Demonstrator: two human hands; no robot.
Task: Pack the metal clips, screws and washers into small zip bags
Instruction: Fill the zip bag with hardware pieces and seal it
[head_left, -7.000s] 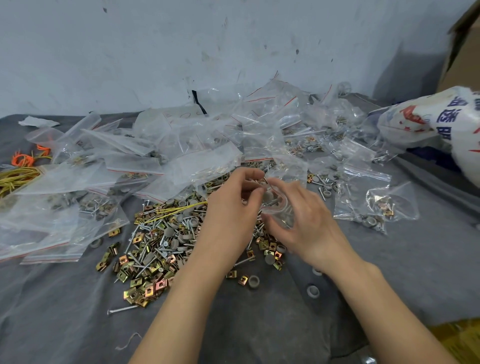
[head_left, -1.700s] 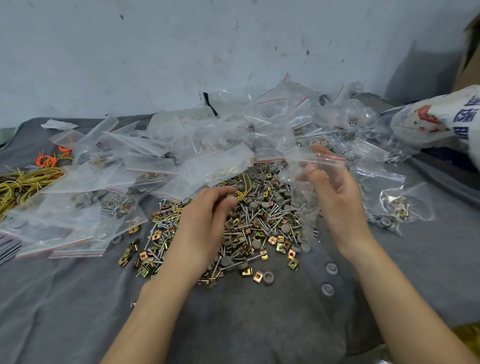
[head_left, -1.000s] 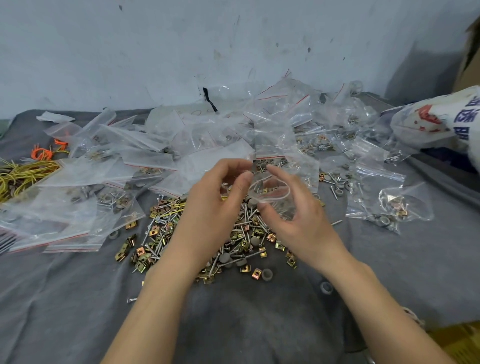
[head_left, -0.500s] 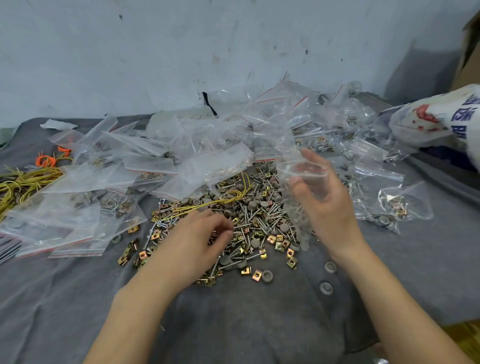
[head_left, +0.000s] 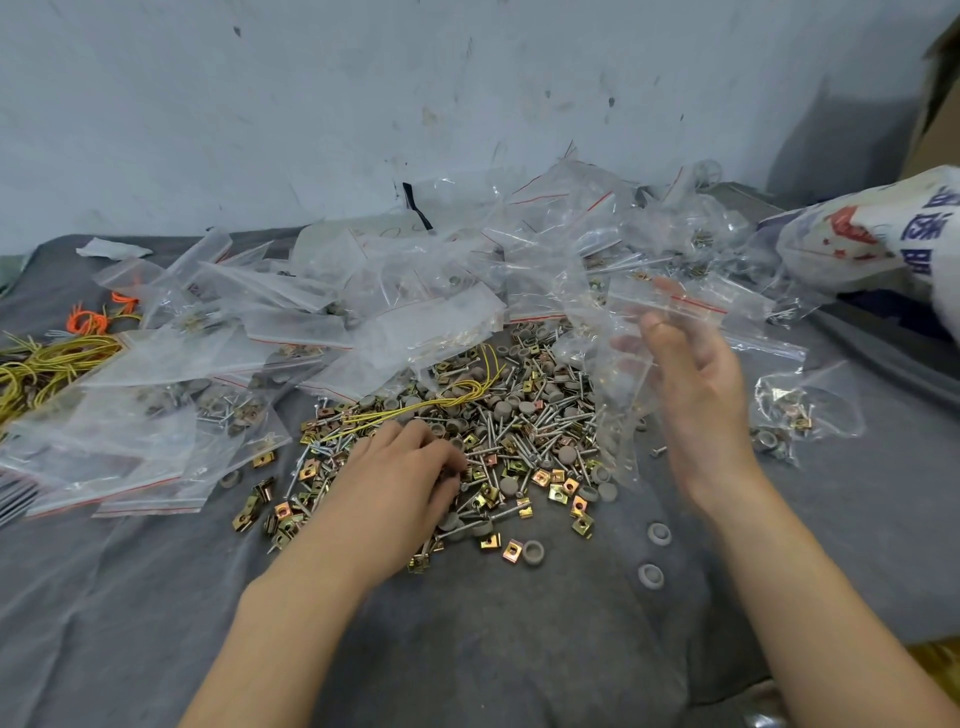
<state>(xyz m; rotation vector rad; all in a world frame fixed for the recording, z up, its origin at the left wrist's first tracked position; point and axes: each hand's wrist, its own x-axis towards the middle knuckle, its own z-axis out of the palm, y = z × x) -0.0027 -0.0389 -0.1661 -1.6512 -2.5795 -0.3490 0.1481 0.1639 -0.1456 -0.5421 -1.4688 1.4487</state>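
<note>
A left hand (head_left: 405, 483) curls its fingertips into the heap of clips, screws and washers (head_left: 524, 426) on the grey counter (head_left: 519, 634), its grip's contents impossible to tell, while the right hand (head_left: 693, 389), raised over the heap's right edge, pinches a clear zip bag (head_left: 618, 374).

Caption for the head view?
Left hand reaches into the pile of clips, screws and washers; right hand holds a zip bag.

left hand (head_left: 410, 483) low, curled palm-down — right hand (head_left: 693, 387) raised, pinching.
</note>
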